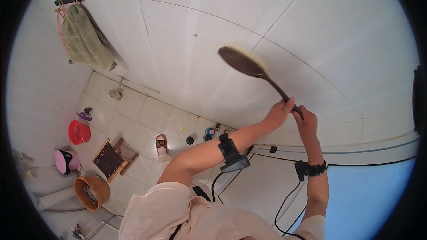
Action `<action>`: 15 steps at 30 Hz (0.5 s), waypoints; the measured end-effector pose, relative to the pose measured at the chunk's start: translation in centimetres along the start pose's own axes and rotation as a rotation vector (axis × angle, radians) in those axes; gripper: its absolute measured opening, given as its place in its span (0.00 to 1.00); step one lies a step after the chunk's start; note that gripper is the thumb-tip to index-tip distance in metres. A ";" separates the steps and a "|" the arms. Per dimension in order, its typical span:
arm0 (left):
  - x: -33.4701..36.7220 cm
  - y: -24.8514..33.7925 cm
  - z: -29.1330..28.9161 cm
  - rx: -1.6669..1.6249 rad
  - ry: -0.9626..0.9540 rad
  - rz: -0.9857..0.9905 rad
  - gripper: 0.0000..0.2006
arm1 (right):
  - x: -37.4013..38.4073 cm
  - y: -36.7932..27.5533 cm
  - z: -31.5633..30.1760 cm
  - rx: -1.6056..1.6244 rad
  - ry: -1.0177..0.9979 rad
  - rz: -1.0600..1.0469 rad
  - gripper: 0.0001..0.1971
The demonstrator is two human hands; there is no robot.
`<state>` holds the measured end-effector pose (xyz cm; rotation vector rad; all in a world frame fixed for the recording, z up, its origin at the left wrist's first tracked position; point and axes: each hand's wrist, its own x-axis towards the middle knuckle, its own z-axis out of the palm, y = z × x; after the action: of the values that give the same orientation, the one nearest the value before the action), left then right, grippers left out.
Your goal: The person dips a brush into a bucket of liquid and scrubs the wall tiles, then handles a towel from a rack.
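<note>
A long-handled brush (pixel 242 60) with a dark brown oval back and pale bristles is raised against the white tiled wall (pixel 187 62), bristles facing the tiles. It is slightly blurred. My left hand (pixel 280 112) is closed round the lower handle. Just beyond it, my right hand (pixel 307 118) grips the handle's end. Both arms reach up and forward, and each wears a black strapped device with a cable.
At the left, a green towel (pixel 84 35) hangs from a wall hook rack. On the tiled floor stand a slatted wooden stool (pixel 109 160), a red basin (pixel 80 132), a pink bucket (pixel 66 162), a wooden tub (pixel 91 193) and several bottles (pixel 209 132). A door frame (pixel 347 152) edges the right.
</note>
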<state>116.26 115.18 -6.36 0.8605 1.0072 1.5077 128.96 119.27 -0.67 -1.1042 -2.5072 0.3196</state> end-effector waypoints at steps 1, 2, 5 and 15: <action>0.2 0.1 0.6 0.042 -0.034 0.063 0.25 | -0.1 0.4 0.2 0.002 -0.004 -0.001 0.09; 0.4 -0.6 0.7 0.041 -0.035 0.061 0.25 | -0.4 0.7 0.5 0.031 -0.006 0.019 0.09; 0.6 -5.4 0.7 0.030 0.065 -0.001 0.25 | -2.3 5.4 5.6 0.040 -0.117 0.113 0.12; 0.0 -5.8 -0.4 -0.233 -0.114 -0.394 0.23 | -2.4 3.4 3.0 -0.280 -0.153 0.043 0.14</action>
<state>118.11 115.51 -11.87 0.5380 0.8397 1.1971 131.33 119.58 -5.16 -1.2843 -2.7278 0.0655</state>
